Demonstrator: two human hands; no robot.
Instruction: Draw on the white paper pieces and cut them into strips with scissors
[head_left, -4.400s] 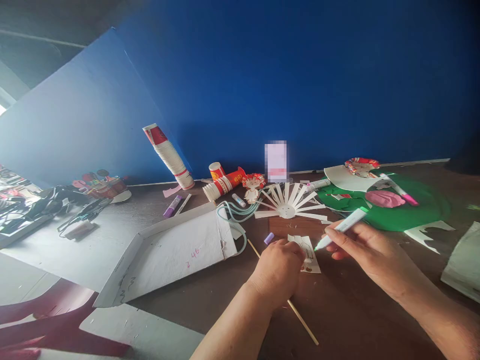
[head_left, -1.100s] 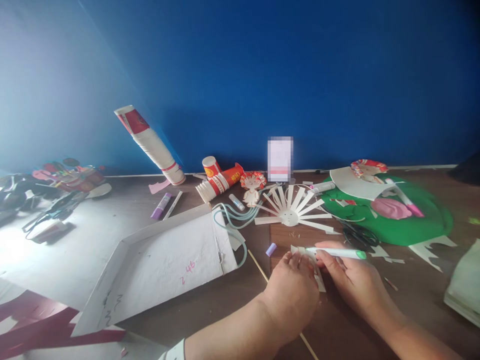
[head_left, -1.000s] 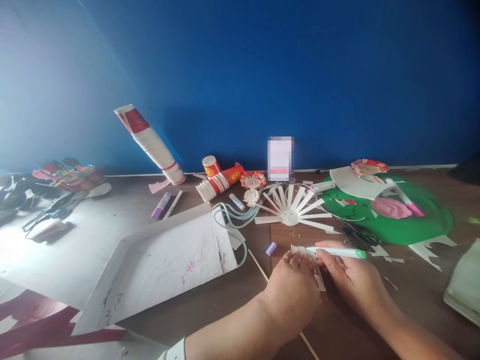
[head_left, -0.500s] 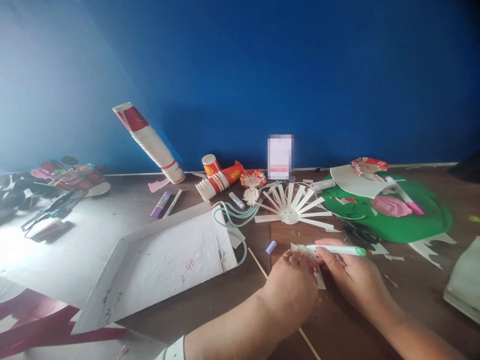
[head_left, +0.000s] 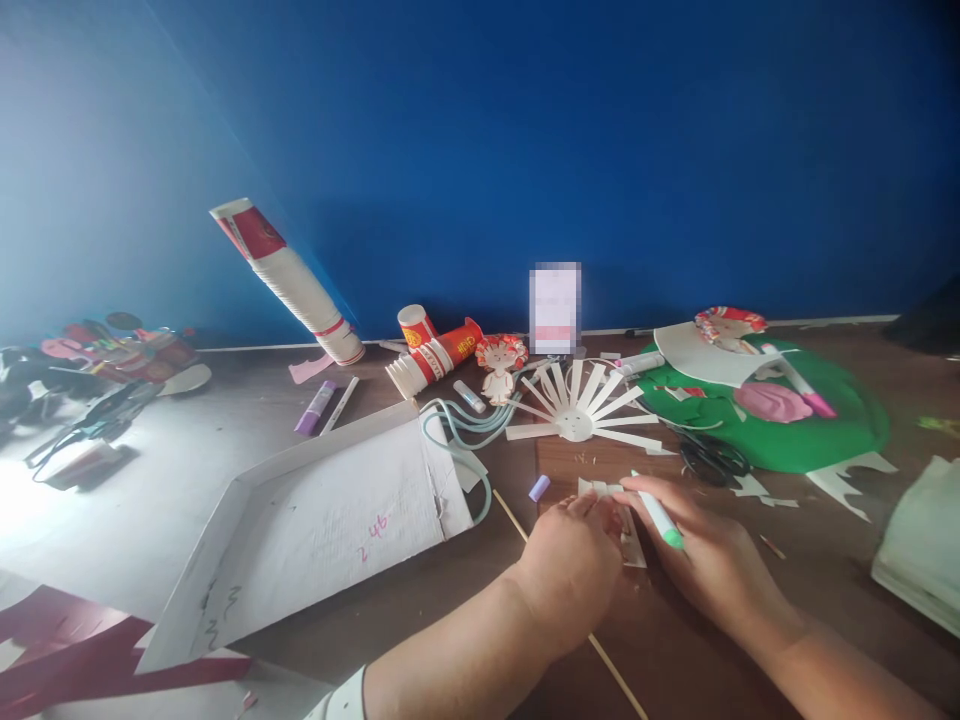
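Note:
My left hand presses down on a small white paper cut-out on the brown table. My right hand grips a white marker with a green end, its body lying across the fingers above the cut-out. A thin wooden stick runs under my left hand. A small purple cap lies just left of the cut-out. A white cup cut into a fan of strips lies beyond the hands.
A flat white cardboard box lies to the left. Stacked paper cups lean on the blue wall, with more cups lying down. Black scissors, green paper, a pink marker and a purple glue stick lie around.
The marker in my right hand has turned from lying level, green end to the right, to pointing its green end down toward me. My left hand stays on the cut-out.

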